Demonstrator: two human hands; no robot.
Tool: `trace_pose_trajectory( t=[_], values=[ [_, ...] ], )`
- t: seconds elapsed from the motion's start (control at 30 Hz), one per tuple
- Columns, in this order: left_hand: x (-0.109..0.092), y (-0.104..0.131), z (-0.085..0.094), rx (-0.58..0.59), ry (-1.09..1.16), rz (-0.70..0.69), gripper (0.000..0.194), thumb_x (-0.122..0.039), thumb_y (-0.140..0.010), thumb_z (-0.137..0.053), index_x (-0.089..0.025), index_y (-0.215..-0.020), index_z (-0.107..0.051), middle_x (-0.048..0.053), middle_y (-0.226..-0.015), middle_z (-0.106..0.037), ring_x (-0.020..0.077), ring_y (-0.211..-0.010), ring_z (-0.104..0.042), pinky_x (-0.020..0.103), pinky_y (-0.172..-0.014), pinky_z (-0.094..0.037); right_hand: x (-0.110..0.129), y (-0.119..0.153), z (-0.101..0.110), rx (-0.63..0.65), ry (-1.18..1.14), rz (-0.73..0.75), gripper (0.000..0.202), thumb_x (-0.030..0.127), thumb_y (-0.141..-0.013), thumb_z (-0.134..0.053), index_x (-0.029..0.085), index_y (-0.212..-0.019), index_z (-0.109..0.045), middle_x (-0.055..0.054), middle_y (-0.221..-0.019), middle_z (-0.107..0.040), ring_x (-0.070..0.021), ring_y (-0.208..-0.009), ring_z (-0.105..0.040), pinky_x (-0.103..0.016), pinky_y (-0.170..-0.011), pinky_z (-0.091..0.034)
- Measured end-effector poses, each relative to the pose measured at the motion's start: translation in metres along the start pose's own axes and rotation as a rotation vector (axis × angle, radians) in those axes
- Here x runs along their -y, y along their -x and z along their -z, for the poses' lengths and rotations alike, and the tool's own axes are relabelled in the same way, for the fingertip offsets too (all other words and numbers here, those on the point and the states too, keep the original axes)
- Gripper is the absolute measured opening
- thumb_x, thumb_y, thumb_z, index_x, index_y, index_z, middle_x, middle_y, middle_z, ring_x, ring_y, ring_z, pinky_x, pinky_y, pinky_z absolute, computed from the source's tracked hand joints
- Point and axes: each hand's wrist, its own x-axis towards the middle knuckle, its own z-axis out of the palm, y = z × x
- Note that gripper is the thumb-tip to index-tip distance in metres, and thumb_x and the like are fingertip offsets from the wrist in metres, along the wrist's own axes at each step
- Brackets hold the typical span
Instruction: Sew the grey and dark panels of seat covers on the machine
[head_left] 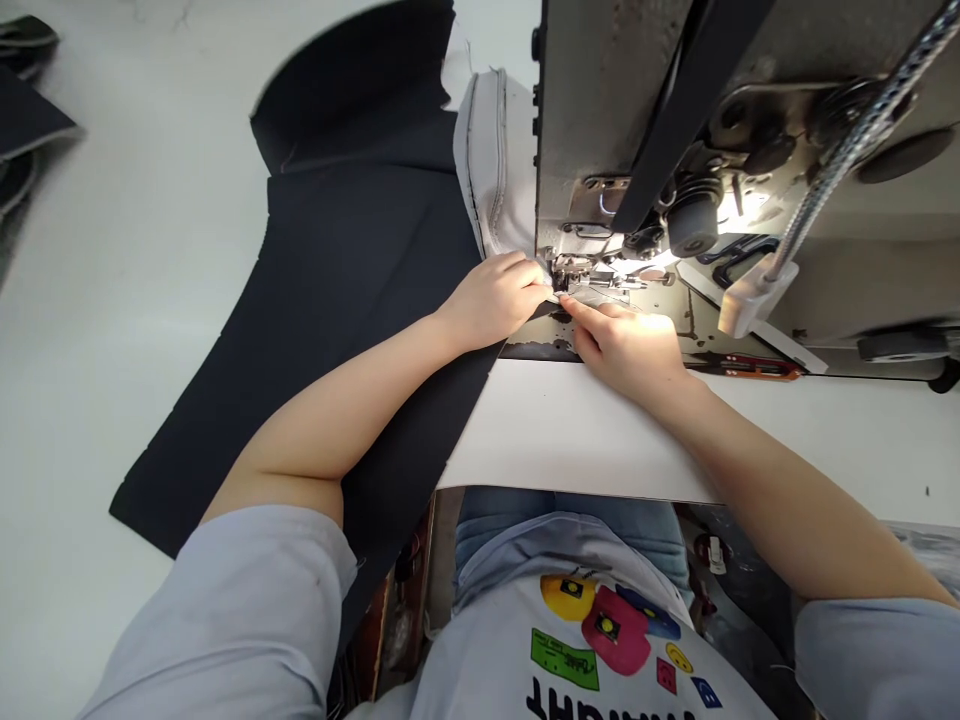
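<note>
White table (172, 250) all round us, glossy and pale, with one sewing machine (585, 110) taking up the top right. We've got a big dark cloth (322, 280) lying flat to the machine's left, its near end running down past the table edge and one corner reaching in beside the needle. Another dark piece (352, 90) with a curved edge sits at its top end. Tucked between all that and the machine is one light cloth (484, 160), with two dark-looking lines running along it.

Both hands are right by the needle. Our left hand (491, 300) has its fingers bunched narrow at the cloth's edge; pinching or just pressing, we can't tell. Our right hand (637, 345) points its index finger to the same spot, the others curled under, and we can't tell if anything's gripped there either. The two fingertips nearly meet.

Further out, we count one set of red and orange snips (757, 368) on the machine bed, one braided cord (855, 150) ending in a white block (750, 297), and some dark fabric (34, 120) at the far left.

Writing-wise, our shirt (480, 650) has big black letters, upside down and cut off, so not fully readable. Above them: three flower shapes, plus a green patch (565, 660) whose print is too small to read.
</note>
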Motion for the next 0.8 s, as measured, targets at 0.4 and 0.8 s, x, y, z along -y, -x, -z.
trace_pose_trajectory(
  t=[0.4,0.8],
  values=[
    [0.002,0.001,0.000,0.032,0.077,-0.022,0.034,-0.010,-0.099,-0.034,-0.018,-0.076,-0.058,0.005,-0.077,-0.053,0.0197,-0.079,-0.053,0.034,-0.075,-0.044,-0.002,-0.001,-0.007,-0.073,-0.043,0.001,0.045,0.031,-0.098,-0.042,0.027,-0.134,-0.068,-0.007,-0.094,-0.076,-0.0177,-0.075,-0.063,-0.030,-0.057,-0.021],
    [0.020,-0.011,-0.009,0.066,0.143,0.046,0.033,-0.025,-0.098,-0.038,-0.019,-0.078,-0.064,0.008,-0.078,-0.056,0.0250,-0.092,-0.060,0.041,-0.085,-0.049,0.001,0.000,-0.008,-0.093,-0.060,0.001,0.045,0.030,-0.097,-0.041,0.024,-0.130,-0.071,-0.009,-0.091,-0.072,-0.0179,-0.076,-0.060,-0.031,-0.057,-0.023]
  ],
)
